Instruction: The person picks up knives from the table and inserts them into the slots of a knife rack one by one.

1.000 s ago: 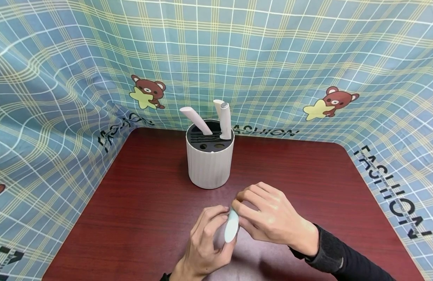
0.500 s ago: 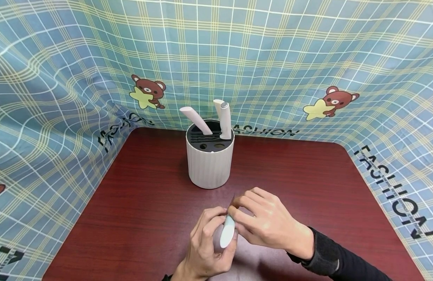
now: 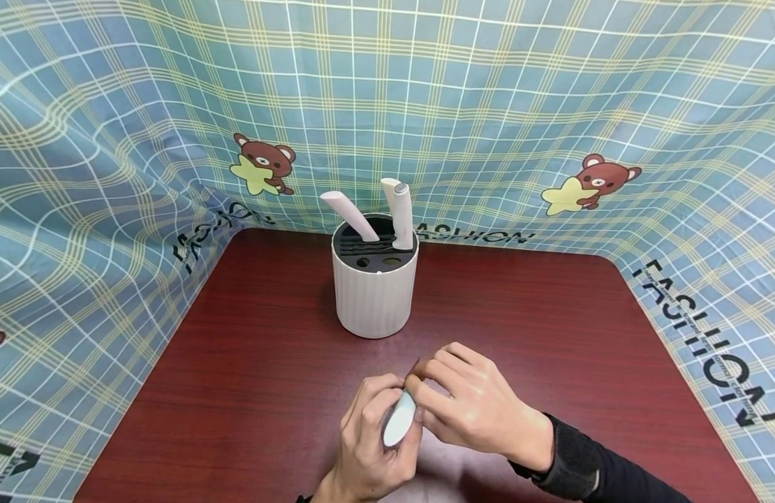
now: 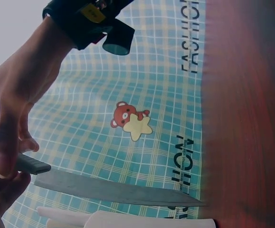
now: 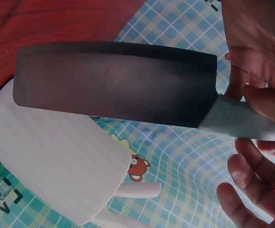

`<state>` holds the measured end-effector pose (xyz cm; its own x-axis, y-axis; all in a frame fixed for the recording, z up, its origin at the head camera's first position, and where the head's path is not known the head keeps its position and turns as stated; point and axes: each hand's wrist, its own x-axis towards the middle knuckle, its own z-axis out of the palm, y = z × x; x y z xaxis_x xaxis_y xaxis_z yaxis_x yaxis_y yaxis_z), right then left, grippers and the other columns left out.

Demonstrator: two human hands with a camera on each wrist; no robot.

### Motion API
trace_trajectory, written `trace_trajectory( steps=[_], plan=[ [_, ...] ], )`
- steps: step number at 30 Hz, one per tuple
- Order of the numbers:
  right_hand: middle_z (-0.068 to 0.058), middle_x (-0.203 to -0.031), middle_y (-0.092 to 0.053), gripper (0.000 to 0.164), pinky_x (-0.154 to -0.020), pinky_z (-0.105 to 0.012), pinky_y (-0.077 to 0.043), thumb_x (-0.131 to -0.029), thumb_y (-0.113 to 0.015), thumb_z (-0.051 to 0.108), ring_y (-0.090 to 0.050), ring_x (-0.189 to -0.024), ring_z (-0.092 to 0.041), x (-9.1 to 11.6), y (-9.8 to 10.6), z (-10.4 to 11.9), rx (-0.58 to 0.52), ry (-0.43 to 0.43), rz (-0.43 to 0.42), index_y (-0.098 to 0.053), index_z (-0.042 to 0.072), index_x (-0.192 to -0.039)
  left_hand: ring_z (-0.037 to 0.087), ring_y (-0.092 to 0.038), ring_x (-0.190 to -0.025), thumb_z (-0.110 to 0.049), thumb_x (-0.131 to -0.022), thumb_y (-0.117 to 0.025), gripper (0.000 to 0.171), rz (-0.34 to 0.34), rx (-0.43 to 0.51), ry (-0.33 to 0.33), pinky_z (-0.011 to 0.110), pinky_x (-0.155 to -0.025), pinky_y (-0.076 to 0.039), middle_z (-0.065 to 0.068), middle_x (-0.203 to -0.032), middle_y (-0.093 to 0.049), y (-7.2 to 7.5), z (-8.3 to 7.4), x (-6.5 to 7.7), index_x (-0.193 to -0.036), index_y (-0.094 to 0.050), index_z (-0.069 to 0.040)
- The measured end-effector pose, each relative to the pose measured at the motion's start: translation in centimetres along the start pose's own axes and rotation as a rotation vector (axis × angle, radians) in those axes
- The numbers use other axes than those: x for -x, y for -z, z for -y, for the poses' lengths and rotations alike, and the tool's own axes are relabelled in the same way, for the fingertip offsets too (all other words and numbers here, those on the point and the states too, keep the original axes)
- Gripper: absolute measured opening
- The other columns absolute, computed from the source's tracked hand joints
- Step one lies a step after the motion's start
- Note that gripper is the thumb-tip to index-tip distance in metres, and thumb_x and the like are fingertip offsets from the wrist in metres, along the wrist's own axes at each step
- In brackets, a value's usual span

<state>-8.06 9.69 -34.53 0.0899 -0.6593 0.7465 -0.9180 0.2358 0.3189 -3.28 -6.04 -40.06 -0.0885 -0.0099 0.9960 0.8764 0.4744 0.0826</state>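
Observation:
A cleaver with a pale blue-green handle (image 3: 400, 419) and a broad, blunt-ended blade (image 5: 113, 85) hangs over the near part of the table, blade downward. My left hand (image 3: 375, 436) grips its handle between the fingers and thumb. From the other side my right hand (image 3: 472, 405) pinches the handle's upper part close to the left fingertips. The left wrist view shows the blade (image 4: 109, 187) nearly edge-on. Beyond the hands stands a white ribbed knife block (image 3: 373, 307), with several white handles (image 3: 352, 216) sticking up from its black slotted top.
The dark red wooden table (image 3: 268, 377) extends around the block and hands. A blue plaid cloth (image 3: 463, 105) with printed bears rises behind it and along both sides. Two round holes (image 3: 363, 263) show in the block's top near its front rim.
Both hands keep hold of the cleaver. Its handle has shifted a little left and toward me, and the right hand has moved the same way.

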Motion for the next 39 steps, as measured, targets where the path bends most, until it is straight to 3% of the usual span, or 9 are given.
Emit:
trace_trajectory(
  steps=[15,23,29,39],
  plan=[
    [-0.001,-0.082,-0.067,0.013,-0.063,-0.023,-0.047,-0.092,-0.054,0.008,-0.056,-0.065,-0.012,0.6,-0.6,0.4,-0.001,-0.031,-0.035,-0.066,0.004,-0.089,0.022,-0.06,-0.072,-0.007,-0.097,-0.06,0.019,0.023,-0.009,0.023,0.022,-0.064,-0.052,0.02,-0.083,-0.06,0.2,0.1,-0.8,-0.095,-0.057,0.011],
    [0.0,-0.082,-0.067,0.012,-0.061,-0.021,-0.045,-0.096,-0.057,0.011,-0.056,-0.066,-0.011,0.4,-0.6,0.4,-0.034,-0.065,-0.039,-0.066,0.004,-0.09,0.02,-0.059,-0.073,-0.008,-0.098,-0.061,0.019,0.028,0.009,0.029,0.022,-0.065,-0.052,0.018,-0.083,-0.06,0.6,0.4,-1.4,-0.096,-0.06,0.011],
    [0.001,-0.082,-0.067,0.019,-0.057,-0.019,-0.039,-0.099,-0.061,0.021,-0.055,-0.064,-0.01,0.2,-0.2,0.2,-0.027,-0.088,-0.041,-0.067,0.004,-0.092,0.019,-0.059,-0.07,-0.01,-0.099,-0.062,0.022,0.036,-0.006,0.011,0.021,-0.063,-0.053,0.018,-0.082,-0.061,0.7,0.7,-2.2,-0.096,-0.061,0.012],
    [0.001,-0.079,-0.066,0.031,-0.055,-0.021,-0.039,-0.098,-0.064,0.036,-0.053,-0.063,-0.01,0.6,0.0,0.2,0.02,-0.122,-0.021,-0.07,0.007,-0.089,0.018,-0.058,-0.068,-0.01,-0.1,-0.061,0.023,0.021,-0.027,-0.029,0.019,-0.06,-0.051,0.019,-0.083,-0.063,1.0,1.8,-3.7,-0.096,-0.061,0.013]
  ],
)
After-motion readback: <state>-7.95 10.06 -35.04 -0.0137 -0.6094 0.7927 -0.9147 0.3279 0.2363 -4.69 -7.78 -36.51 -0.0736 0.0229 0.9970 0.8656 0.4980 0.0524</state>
